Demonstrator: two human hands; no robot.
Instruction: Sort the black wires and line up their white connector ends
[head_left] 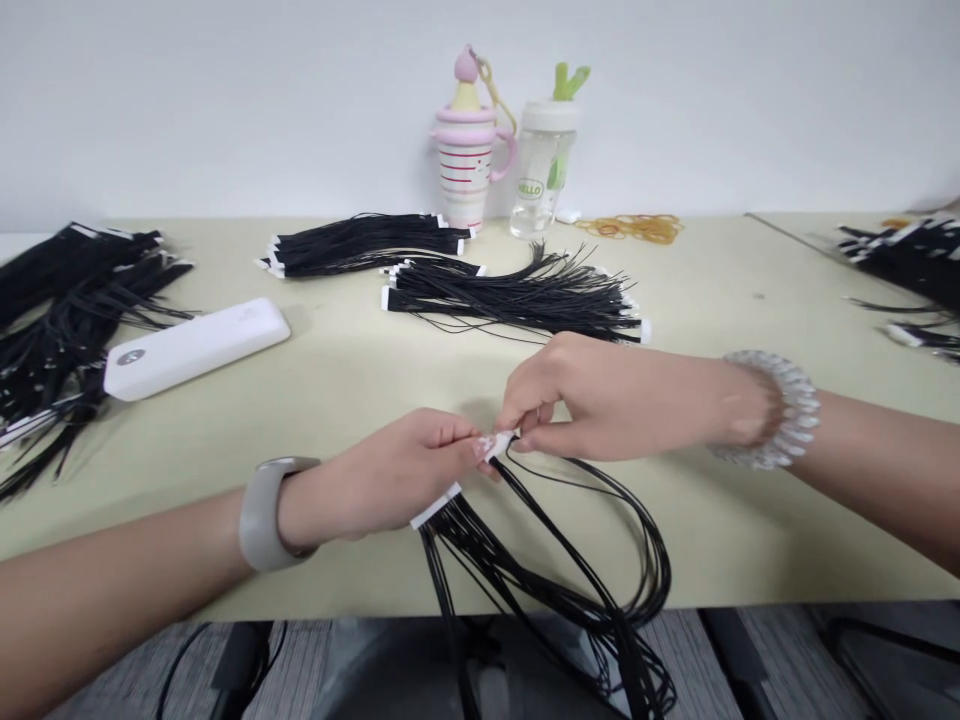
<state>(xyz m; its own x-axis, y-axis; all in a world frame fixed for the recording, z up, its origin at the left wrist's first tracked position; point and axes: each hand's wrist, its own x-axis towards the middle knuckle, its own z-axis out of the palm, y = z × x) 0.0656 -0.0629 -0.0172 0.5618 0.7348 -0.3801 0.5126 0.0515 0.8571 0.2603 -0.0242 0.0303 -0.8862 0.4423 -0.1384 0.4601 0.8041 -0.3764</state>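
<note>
My left hand (pixel 390 480), with a grey band on the wrist, is closed round a bunch of thin black wires (pixel 555 570) by their white connector ends (pixel 436 506). The wires loop down over the table's front edge. My right hand (pixel 600 395), with a clear coil band on the wrist, pinches one small white connector (pixel 501 443) right at the left fingertips. Both hands meet near the middle of the table's front.
Piles of black wires with white ends lie at the left (pixel 67 310), centre back (pixel 360 243), centre (pixel 525 295) and far right (pixel 907 265). A white flat device (pixel 195 347) lies left of centre. A pink cup (pixel 466 140), a clear bottle (pixel 541 150) and rubber bands (pixel 634 228) stand by the wall.
</note>
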